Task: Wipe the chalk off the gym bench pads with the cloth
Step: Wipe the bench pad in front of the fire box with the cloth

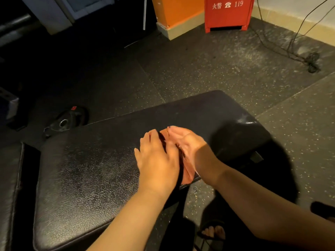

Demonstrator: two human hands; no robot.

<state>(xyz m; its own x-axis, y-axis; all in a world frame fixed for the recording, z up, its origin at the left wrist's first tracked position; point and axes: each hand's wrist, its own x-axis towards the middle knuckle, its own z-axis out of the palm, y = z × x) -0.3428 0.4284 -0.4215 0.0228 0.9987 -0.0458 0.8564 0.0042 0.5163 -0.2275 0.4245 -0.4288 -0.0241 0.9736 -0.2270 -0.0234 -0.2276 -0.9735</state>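
- Left hand (157,160): fingers (150,137) straight and slightly spread, palm down, pressing flat on the cloth (186,173).
- Right hand (187,144): fingers (175,131) straight too, palm turned toward the left hand, lying against the cloth's other side; neither hand curls round it.
- The reddish cloth is bunched between the two hands, on the pad (87,174) near its right edge.
- The pad is black and grainy, with duller grey patches left of the hands.
- A second pad (9,182) lies just beside it, at the left.
- On the floor (208,69): a weight plate (66,121) beyond the pad, a red cabinet (227,15) well apart.
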